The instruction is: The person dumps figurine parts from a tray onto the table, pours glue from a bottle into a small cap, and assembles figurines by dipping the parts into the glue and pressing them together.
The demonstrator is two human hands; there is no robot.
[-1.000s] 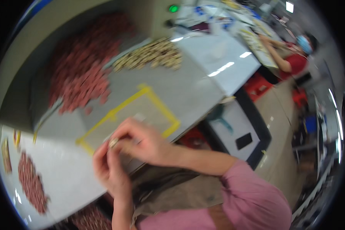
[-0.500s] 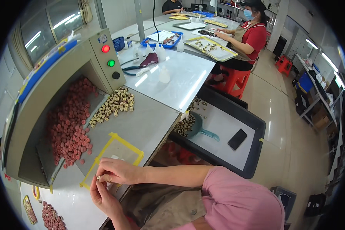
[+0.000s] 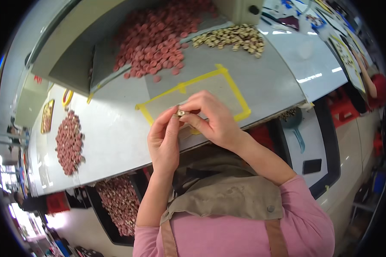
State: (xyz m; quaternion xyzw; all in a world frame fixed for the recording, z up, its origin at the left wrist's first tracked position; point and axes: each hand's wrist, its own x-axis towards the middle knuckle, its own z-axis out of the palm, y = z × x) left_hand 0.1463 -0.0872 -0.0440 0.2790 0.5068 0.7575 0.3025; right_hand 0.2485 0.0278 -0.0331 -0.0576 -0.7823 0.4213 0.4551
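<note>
Between my two hands is a small cream-and-gold piece (image 3: 181, 113), blocky, with a dark spot in its face. The fingertips of my left hand (image 3: 164, 143) pinch it from the left. From the other side, the thumb and forefinger of my right hand (image 3: 215, 121) close on it, so fingers cover much of it. Both hands are over the near part of a yellow tape outline (image 3: 236, 92) on the worktable. Beyond lie a heap of similar cream pieces (image 3: 233, 37) and a larger pile of round pink pieces (image 3: 156, 43) under a beige machine housing (image 3: 64, 64).
Left on the table are a spread of pink pieces (image 3: 68, 143), a yellow tape roll (image 3: 67, 97) and a small filled tray (image 3: 47, 116). Below the edge sit a black bin of pink pieces (image 3: 118, 205) and another tray with a teal scoop (image 3: 298, 137) and phone (image 3: 312, 166). A co-worker (image 3: 375, 88) sits at right.
The view has swung left and down, bringing the black bin of pink pieces into sight. My hands stay together on the small piece.
</note>
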